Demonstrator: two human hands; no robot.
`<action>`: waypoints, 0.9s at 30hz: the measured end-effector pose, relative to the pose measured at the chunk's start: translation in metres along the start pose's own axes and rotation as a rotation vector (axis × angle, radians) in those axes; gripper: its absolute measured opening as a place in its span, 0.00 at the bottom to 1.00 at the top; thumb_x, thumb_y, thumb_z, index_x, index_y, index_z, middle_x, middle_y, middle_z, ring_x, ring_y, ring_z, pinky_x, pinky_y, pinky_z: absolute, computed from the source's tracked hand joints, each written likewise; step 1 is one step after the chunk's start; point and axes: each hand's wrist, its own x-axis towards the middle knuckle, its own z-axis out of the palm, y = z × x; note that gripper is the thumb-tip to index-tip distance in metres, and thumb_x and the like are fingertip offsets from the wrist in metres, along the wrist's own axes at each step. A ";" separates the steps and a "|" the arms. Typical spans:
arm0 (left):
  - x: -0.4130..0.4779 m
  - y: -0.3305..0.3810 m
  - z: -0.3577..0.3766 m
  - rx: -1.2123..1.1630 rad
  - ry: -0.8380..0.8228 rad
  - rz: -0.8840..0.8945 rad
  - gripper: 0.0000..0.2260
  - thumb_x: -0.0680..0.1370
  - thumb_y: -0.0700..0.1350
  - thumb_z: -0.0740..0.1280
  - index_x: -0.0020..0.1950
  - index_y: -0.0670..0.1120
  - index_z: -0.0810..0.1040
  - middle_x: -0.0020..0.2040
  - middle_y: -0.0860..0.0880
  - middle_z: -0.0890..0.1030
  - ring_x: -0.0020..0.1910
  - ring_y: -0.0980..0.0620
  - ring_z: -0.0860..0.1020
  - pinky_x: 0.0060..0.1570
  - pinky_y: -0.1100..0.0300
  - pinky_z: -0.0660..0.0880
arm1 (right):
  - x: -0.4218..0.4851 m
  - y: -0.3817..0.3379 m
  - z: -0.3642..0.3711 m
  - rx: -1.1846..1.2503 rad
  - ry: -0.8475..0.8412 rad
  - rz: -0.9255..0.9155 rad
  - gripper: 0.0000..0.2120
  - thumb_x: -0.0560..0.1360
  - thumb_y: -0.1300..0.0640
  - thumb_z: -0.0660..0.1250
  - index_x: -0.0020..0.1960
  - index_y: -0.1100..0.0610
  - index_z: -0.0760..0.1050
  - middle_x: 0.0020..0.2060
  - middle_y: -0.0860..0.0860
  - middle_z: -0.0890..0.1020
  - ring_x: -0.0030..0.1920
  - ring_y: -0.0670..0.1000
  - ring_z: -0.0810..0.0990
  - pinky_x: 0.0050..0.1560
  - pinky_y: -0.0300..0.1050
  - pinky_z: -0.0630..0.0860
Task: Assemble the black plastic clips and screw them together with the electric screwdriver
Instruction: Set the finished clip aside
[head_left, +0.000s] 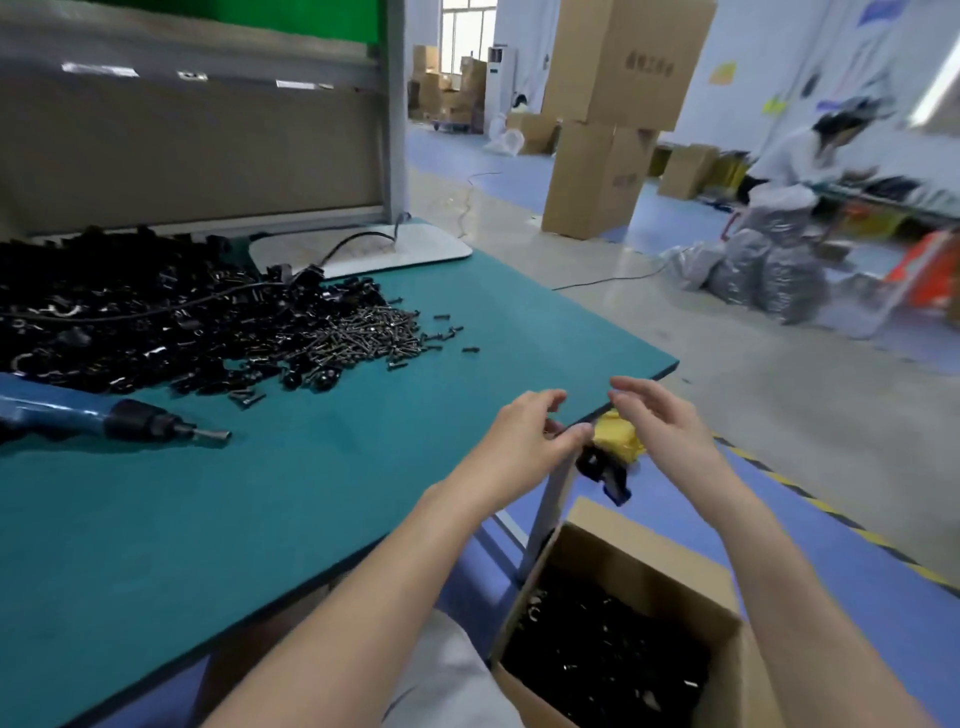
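Teal matting covers the bench (363, 467), smooth and flat, its right edge running diagonally past both hands. At its far left lies a broad heap of glossy black plastic clips (130, 312), and a smaller scatter of dull metal screws (363, 332) spills from the heap's right side. The screwdriver (130, 422) lies flat near the left edge, with a blue body, a black collar and a metal tip pointing right; nothing touches it.

Between the heap and the near edge the mat is bare and roomy. Beyond the edge, low on the floor, stands a brown cardboard box (649, 561), open-topped and filled with more black parts.

The left grip (524, 441) hangs over the bench corner with its fingers curled inward; whether they pinch something small I cannot tell. The right grip (660, 421) sits just past the edge, its fingers loosely spread and holding nothing. Just below the two, above the box, a blurred black piece (597, 465) shows beside a crumpled yellow scrap (621, 441).
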 end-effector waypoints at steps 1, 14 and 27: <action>0.000 0.000 0.000 -0.006 0.001 0.009 0.26 0.81 0.54 0.68 0.76 0.45 0.69 0.69 0.48 0.74 0.61 0.53 0.78 0.63 0.53 0.75 | 0.001 0.003 -0.002 -0.003 0.057 -0.007 0.09 0.84 0.54 0.64 0.62 0.47 0.78 0.59 0.48 0.83 0.56 0.39 0.79 0.46 0.28 0.74; -0.104 -0.124 -0.186 0.654 0.695 -0.106 0.15 0.80 0.43 0.69 0.66 0.44 0.77 0.65 0.46 0.70 0.63 0.45 0.74 0.65 0.49 0.71 | 0.001 -0.060 0.218 -0.134 -0.210 -0.448 0.15 0.83 0.57 0.60 0.68 0.48 0.75 0.62 0.41 0.76 0.62 0.45 0.74 0.58 0.37 0.67; -0.149 -0.201 -0.303 0.515 1.014 -0.958 0.22 0.84 0.46 0.54 0.76 0.39 0.65 0.77 0.33 0.62 0.78 0.33 0.55 0.75 0.35 0.50 | 0.071 -0.093 0.381 -0.689 -0.435 -0.614 0.33 0.83 0.33 0.47 0.83 0.47 0.51 0.83 0.52 0.52 0.83 0.56 0.44 0.79 0.59 0.37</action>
